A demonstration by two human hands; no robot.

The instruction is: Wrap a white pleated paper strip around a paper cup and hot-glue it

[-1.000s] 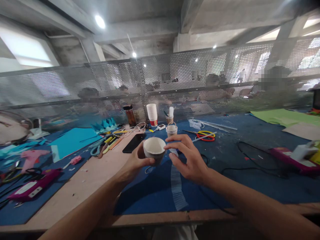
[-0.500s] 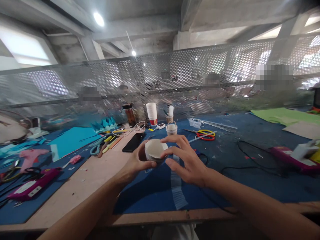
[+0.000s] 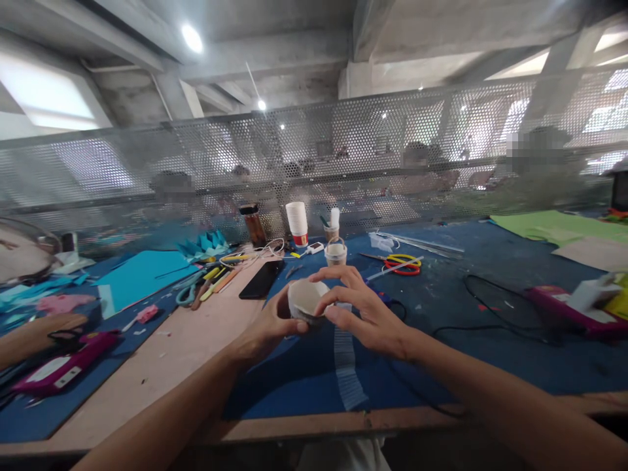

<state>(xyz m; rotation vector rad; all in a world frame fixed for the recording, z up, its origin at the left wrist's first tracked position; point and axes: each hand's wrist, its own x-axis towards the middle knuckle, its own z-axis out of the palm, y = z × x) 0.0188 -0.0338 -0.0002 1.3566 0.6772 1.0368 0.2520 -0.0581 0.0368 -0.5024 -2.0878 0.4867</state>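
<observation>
My left hand [image 3: 271, 325] is wrapped round a small white paper cup [image 3: 305, 296], its thumb along the near side. The cup is tilted so that its open mouth faces me. My right hand [image 3: 367, 315] is at the cup's right edge, with thumb and fingers pinching the rim. Below the right hand a pale, finely lined strip [image 3: 349, 366] lies on the blue mat [image 3: 289, 392]. Just beyond the hands stands a small cup with a looped handle [image 3: 336, 254].
Behind are stacked paper cups [image 3: 297, 219] and a brown bottle [image 3: 254, 226]. Red-and-yellow scissors [image 3: 402, 263] lie right, a black phone [image 3: 261, 279] left. Another person's hand [image 3: 42, 332] is by a pink glue gun [image 3: 63, 302] and purple power strip [image 3: 69, 363].
The cup has tipped a little more towards my right hand, whose thumb and fingers have closed in on the rim. Another person's hand has come in from the left over the glue gun.
</observation>
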